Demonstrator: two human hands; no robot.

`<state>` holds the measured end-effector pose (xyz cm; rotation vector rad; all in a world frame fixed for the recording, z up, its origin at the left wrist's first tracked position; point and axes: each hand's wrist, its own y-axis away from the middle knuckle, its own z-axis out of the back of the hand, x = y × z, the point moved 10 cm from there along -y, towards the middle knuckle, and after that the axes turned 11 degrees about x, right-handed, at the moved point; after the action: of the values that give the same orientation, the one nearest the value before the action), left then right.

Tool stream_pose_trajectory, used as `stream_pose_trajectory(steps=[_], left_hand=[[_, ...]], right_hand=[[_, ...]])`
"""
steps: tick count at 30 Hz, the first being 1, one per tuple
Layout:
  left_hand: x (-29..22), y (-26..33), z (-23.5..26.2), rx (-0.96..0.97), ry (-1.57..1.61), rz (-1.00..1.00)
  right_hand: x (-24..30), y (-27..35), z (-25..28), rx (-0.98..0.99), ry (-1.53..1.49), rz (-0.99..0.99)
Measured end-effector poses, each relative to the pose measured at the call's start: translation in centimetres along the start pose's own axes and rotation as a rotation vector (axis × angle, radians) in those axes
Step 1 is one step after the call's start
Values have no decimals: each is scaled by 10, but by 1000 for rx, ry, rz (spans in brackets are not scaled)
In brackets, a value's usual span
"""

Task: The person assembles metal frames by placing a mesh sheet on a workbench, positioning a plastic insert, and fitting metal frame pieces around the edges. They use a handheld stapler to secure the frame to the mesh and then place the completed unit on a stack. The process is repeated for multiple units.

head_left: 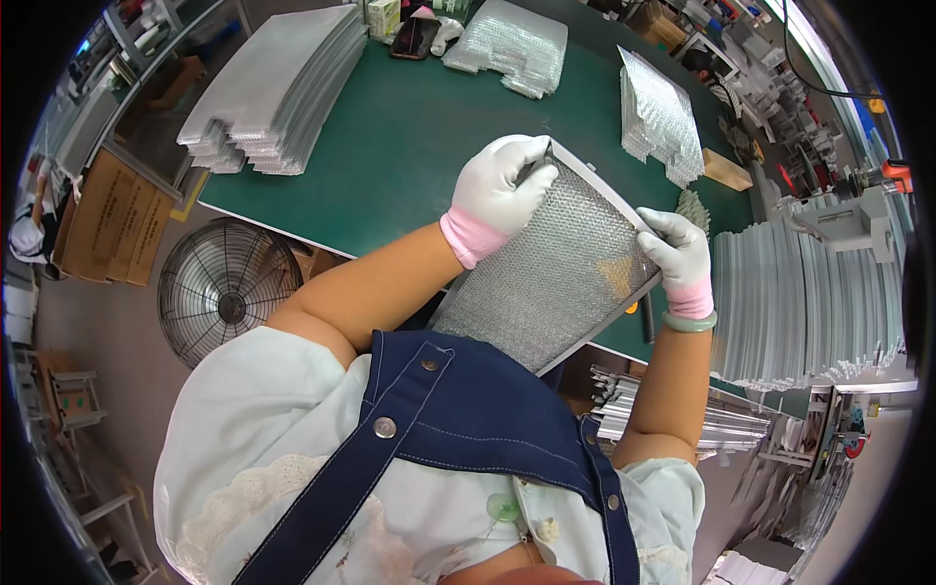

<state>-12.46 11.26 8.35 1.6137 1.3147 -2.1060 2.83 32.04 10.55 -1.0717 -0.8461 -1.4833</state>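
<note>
Both my hands wear white gloves with pink cuffs and grip a metal mesh filter panel point(556, 263). Grey mesh fills it, and a pale metal frame runs along the edges I can see. My left hand point(497, 190) pinches its far left corner, thumb and fingers closed on the edge. At the far right corner, my right hand point(681, 255) closes around the frame. The panel slants down toward my apron, its near end resting against my body over the table edge. A yellowish patch shows through the mesh near my right hand.
On the green table point(409, 146) lie stacked mesh sheets at left point(283, 78), more sheets at the back point(512, 44) and right point(663, 117), a phone point(415, 37) and a wooden block point(726, 171). Metal strips point(799, 302) are piled at right. A floor fan point(230, 302) stands left.
</note>
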Motion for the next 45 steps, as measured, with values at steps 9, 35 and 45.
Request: stream_pose_trajectory(steps=[9, 35, 45], left_hand=[[7, -3, -6, 146, 426, 182], [-19, 10, -6, 174, 161, 19], [-11, 8, -25, 391, 221, 381]], right_hand=[[3, 1, 1, 37, 62, -25], [14, 9, -5, 50, 142, 69], [11, 22, 2, -12, 150, 106]])
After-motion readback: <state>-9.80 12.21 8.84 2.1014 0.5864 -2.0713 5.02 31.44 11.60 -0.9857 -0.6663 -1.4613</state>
